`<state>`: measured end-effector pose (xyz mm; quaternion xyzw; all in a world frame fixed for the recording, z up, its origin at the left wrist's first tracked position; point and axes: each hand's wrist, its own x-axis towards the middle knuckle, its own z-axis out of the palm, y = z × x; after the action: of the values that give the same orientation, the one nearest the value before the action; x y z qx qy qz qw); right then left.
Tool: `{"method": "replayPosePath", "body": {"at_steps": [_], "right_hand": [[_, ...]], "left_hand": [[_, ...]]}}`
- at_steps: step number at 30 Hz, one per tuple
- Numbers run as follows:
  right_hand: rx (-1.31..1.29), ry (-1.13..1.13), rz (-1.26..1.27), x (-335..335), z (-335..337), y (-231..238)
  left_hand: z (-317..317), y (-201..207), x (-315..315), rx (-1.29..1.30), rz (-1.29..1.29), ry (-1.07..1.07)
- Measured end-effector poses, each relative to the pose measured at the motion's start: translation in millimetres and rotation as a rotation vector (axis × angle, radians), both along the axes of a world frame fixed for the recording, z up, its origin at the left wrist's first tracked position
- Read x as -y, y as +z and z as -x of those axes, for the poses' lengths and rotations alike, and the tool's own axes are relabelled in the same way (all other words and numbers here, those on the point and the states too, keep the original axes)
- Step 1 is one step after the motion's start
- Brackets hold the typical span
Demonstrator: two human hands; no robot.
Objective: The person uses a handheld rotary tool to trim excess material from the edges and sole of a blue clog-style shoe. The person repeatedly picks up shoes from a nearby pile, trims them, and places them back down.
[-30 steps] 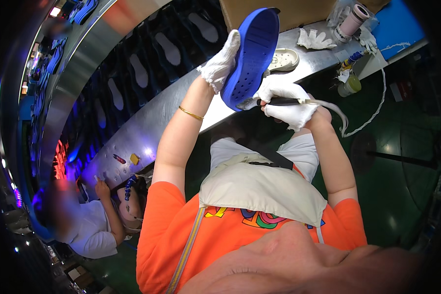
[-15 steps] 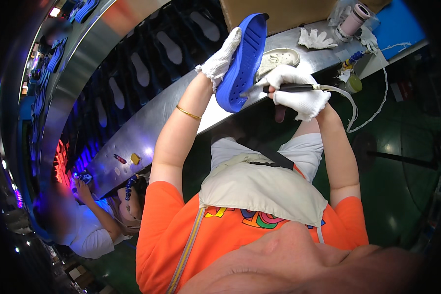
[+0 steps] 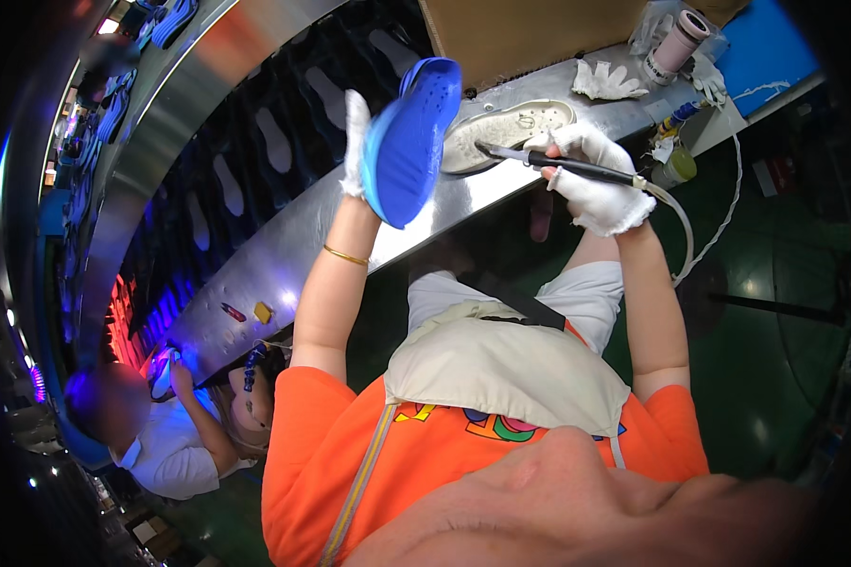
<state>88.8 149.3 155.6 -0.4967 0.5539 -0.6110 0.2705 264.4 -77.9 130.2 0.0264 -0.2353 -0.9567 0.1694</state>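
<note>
L hand [image 3: 355,142] grips blue clog [image 3: 416,142] nr front edge of worktop [image 3: 288,265]; R hand [image 3: 594,200] holds black-handled tool [image 3: 581,169]. Prob. best: steady clog, light tool strokes, no rushing.

Blue shoe [image 3: 411,146] aslant — black-handled tool [image 3: 591,171]

The blue shoe [image 3: 414,156] turns paler at its left edge; right of it are a cream clog [image 3: 515,128], black-handled tool [image 3: 591,170] and pink bottle [image 3: 679,45]; below, an orange shirt [image 3: 317,454] with multicoloured print [image 3: 480,422].
</note>
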Motion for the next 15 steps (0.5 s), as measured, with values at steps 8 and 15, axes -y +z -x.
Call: {"method": "replayPosePath", "body": {"at_steps": [8, 15], "right_hand": [[0.164, -0.254, 0.065, 16.6, -21.6, -19.1], [0.163, -0.121, 0.123, 13.7, -42.8, -4.3]], "left_hand": [[8.3, -32.5, -92.5, 0.099, -0.043, -0.049], [28.6, -33.4, -116.4, 0.096, -0.097, 0.047]]}}
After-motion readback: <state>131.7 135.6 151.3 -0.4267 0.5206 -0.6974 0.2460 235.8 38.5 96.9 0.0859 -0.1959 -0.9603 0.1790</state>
